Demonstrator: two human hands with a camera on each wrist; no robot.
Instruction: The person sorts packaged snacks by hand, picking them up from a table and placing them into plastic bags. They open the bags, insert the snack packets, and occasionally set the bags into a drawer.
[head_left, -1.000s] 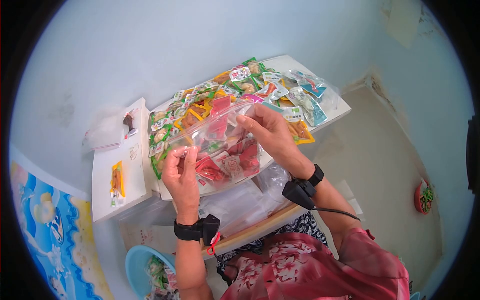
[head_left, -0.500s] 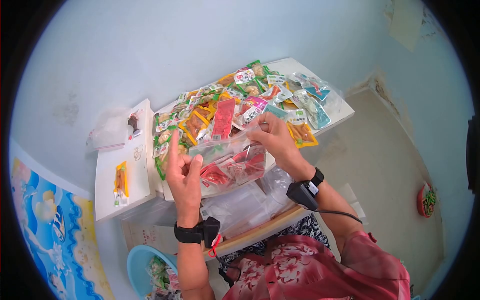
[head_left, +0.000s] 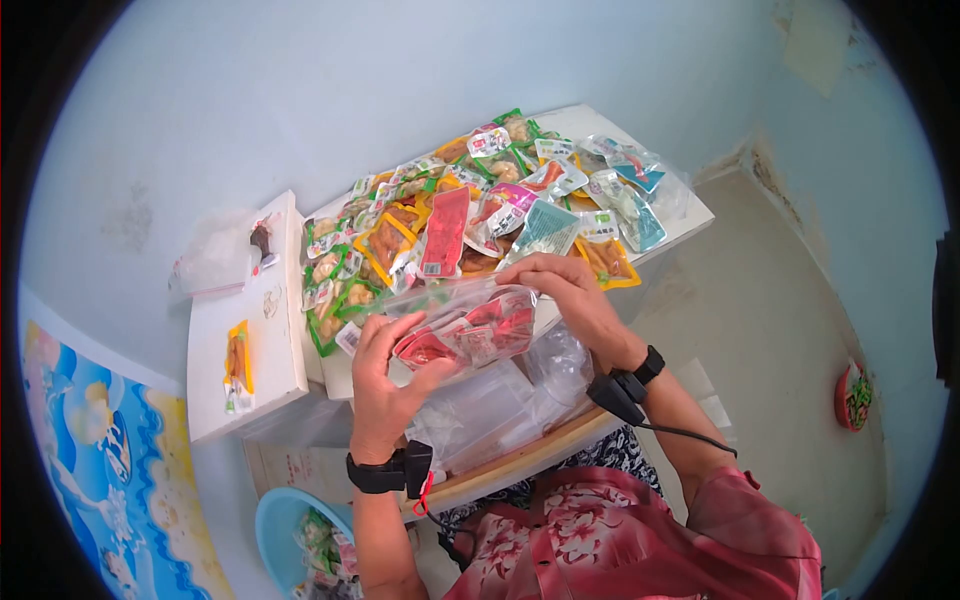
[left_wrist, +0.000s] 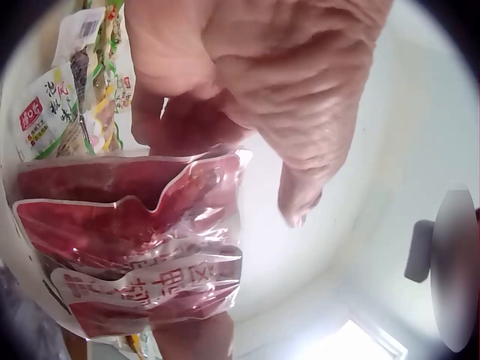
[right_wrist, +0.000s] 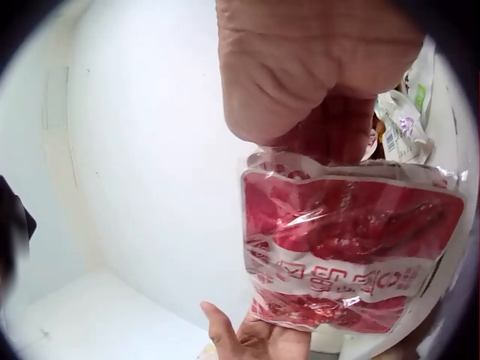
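A clear bag with red packets (head_left: 480, 332) inside is held up over the table's front edge. My right hand (head_left: 575, 295) grips its upper right edge; in the right wrist view the palm (right_wrist: 322, 67) covers the bag's top, with some fingers hidden. My left hand (head_left: 385, 385) is at the bag's left end, its thumb spread away from the fingers. The left wrist view shows that hand (left_wrist: 255, 82) with its thumb off the bag (left_wrist: 135, 247) and its fingers partly behind it. A red packet (head_left: 445, 235) lies beyond on the pile.
Many colourful food packets (head_left: 390, 240) cover the white table (head_left: 675, 225). On a side board (head_left: 215, 365) lie a yellow packet (head_left: 238, 360) and clear bags (head_left: 212, 255). More clear plastic (head_left: 470, 410) lies below the held bag. A blue basin (head_left: 275, 530) holds packets at lower left.
The bag has come lower and its top has narrowed. My left thumb has opened away from the fingers, while my right hand has shifted slightly right and down, its fingers now lying along the top edge.
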